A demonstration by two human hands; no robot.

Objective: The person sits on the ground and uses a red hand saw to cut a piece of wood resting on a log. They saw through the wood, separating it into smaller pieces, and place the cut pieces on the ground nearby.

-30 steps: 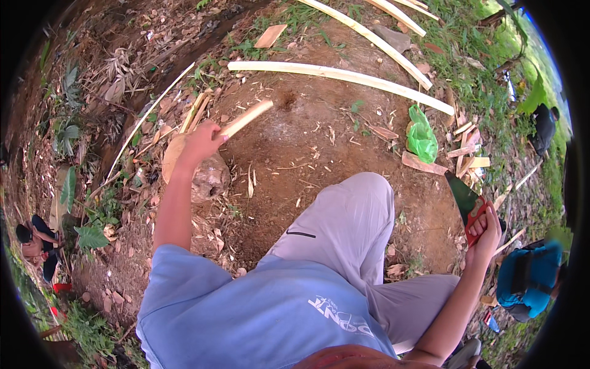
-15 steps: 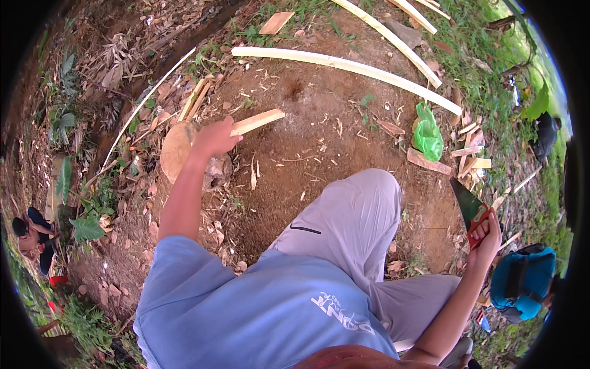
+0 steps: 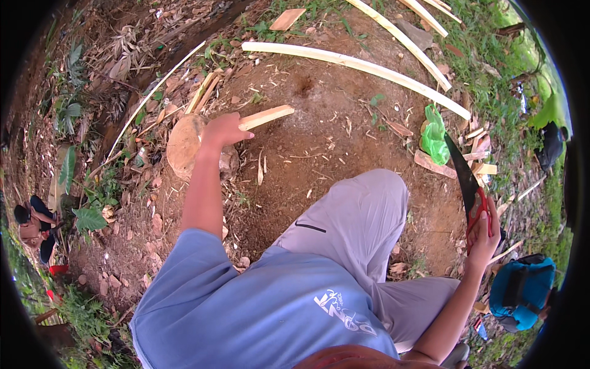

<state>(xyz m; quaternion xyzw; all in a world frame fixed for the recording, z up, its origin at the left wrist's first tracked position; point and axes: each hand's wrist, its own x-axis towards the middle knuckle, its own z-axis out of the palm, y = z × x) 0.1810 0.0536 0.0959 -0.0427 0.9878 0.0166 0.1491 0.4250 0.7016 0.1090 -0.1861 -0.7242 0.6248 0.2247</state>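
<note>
"How is the left arm placed?"
"Reaching forward, nearly straight. The left hand is turned back-up and bends rightward at the wrist, gripping, with the thumb pointing to the right."
"And the right?"
"That forearm slants forward and outward. The right hand is gripping too, fingers toward the front, well apart from the left and nearer the body."

The saw has swung upward, its tip now appearing beside the green bag; the wooden strip slants less.
</note>
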